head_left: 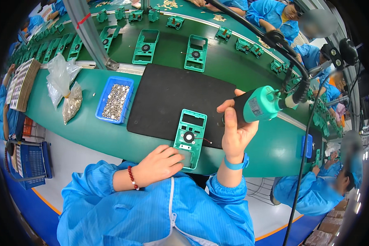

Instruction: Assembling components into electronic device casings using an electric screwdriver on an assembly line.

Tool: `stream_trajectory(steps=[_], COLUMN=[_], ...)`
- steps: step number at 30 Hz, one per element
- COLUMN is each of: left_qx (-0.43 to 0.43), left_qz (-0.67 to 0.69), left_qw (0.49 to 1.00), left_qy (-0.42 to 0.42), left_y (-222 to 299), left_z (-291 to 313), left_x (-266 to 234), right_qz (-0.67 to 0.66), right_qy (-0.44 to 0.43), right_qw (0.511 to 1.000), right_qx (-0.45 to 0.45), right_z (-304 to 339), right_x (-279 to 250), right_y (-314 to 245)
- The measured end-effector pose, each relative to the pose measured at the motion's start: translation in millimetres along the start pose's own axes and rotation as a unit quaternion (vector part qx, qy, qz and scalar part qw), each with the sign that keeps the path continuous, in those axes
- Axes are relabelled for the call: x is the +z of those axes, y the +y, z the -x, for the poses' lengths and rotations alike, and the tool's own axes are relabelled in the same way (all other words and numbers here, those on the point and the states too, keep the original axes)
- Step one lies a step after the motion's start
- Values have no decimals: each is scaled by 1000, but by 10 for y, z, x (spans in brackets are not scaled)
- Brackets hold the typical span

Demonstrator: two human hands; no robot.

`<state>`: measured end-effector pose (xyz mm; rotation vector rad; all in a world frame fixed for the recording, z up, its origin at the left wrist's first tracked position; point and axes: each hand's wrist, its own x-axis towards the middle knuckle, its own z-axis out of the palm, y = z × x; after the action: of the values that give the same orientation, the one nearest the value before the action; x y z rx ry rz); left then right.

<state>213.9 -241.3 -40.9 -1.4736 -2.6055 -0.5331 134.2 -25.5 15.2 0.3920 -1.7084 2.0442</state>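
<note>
On the green bench [86,135], the black mat [168,96] is taken as reference. A green plastic housing [196,151] is lying across the mat's near edge, its far part on the mat and its near end past that edge. In it are seen a round black part with a white centre [188,137] and, at its right side, a thin red wire [207,140].

Left hand [162,164]: placed just off the mat's near edge, fingers together and laid against the housing's near left side; whether the rim is pinched cannot be told.

Right hand [238,133]: raised at the mat's right edge and closed around a green and black power tool [260,104]. The tool is held apart from the housing; its tip is hidden. A black cable [302,92] is joined to its rear end.

Left of the mat, a blue bin [129,97] is filled with small metal parts [116,101]; farther left, a clear bag [72,102] is noted. Beyond the mat's far edge, two similar housings [152,50] are seen.
</note>
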Motion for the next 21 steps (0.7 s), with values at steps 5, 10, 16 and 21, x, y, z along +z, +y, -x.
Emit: stream_trajectory(steps=[5,10,16,21], left_qx=[-52,-70,-59,-124], left_qz=[109,96,68,132], left_qw=[991,993,991,977], left_qy=[-61,23,98,111], left_y=[24,-453,-1137,-1647], left_z=[-232,-768,-1881,-2597], left_x=[-557,-881,-376,211], right_qz=[21,68,159,192], right_qy=[65,165,93,18], right_qw=[996,983,982,980], right_qx=[-49,-49,-44,-56], right_z=[-33,12,148,150], right_x=[-387,-539,-563,-352], right_y=[122,456,518,461])
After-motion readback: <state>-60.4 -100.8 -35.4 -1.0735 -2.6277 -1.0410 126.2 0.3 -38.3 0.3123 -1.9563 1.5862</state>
